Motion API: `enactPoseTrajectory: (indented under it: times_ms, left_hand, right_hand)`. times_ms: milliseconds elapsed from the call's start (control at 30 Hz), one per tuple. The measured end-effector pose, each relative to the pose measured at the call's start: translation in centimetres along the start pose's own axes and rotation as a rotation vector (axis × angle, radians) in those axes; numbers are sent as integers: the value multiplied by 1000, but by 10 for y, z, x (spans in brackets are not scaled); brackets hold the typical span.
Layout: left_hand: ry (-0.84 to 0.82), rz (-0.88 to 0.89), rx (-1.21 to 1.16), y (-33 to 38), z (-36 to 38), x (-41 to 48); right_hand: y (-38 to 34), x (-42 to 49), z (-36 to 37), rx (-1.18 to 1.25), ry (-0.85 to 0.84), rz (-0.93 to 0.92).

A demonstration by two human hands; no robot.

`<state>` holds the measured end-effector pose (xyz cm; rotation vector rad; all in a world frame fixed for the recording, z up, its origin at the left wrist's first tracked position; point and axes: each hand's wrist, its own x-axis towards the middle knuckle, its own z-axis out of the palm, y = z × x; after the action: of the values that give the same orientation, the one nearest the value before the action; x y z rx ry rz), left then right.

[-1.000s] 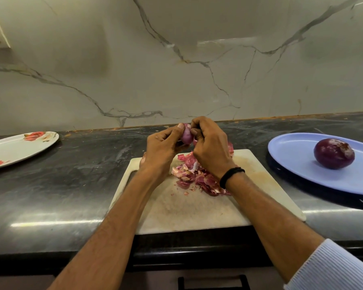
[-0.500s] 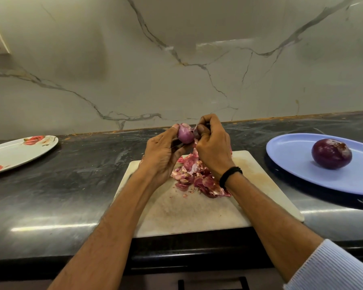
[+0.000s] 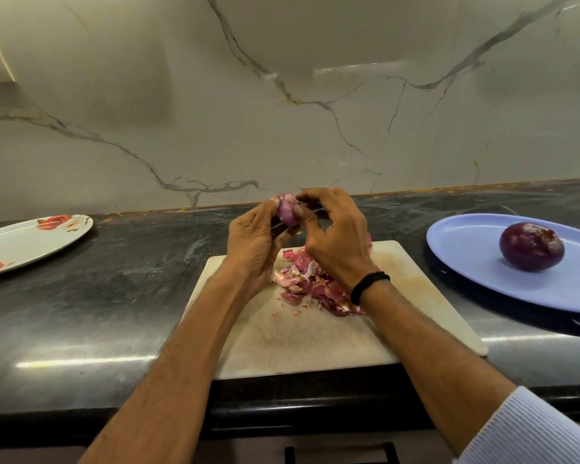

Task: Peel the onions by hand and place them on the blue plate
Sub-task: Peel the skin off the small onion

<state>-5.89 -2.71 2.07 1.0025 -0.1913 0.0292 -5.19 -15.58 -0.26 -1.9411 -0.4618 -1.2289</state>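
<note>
A small pinkish-purple onion (image 3: 287, 211) is held above the far edge of the cutting board (image 3: 315, 339). My left hand (image 3: 253, 247) grips it from the left and below. My right hand (image 3: 332, 236) pinches at its top right side with curled fingers. A heap of red onion skins (image 3: 310, 283) lies on the board under my hands, partly hidden by my right wrist. On the right, a peeled dark purple onion (image 3: 531, 246) rests on the blue plate (image 3: 466, 259).
A white plate with red flower prints (image 3: 24, 241) lies at the far left of the dark stone counter (image 3: 114, 296). A marble wall (image 3: 282, 95) rises behind the counter. The counter's front edge runs below the board.
Both hands have lifted the onion a little and turned it, so more of its pale purple surface shows. The right-hand fingers have shifted to its top.
</note>
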Motion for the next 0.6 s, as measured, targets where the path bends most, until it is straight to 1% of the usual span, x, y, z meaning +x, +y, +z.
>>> enactPoseTrajectory:
  times_ms: [100, 233, 433, 600]
  left_hand:
    - [-14, 8, 27, -1, -2, 1]
    - [-15, 7, 91, -3, -2, 1]
    - [-93, -28, 154, -4, -2, -1]
    - [23, -66, 0, -1, 1, 2]
  right_hand:
    - [0, 0, 1, 21, -18, -16]
    - [1, 1, 0, 12, 45, -20]
    - [-2, 2, -4, 54, 35, 86]
    - [-3, 3, -5, 49, 94, 73]
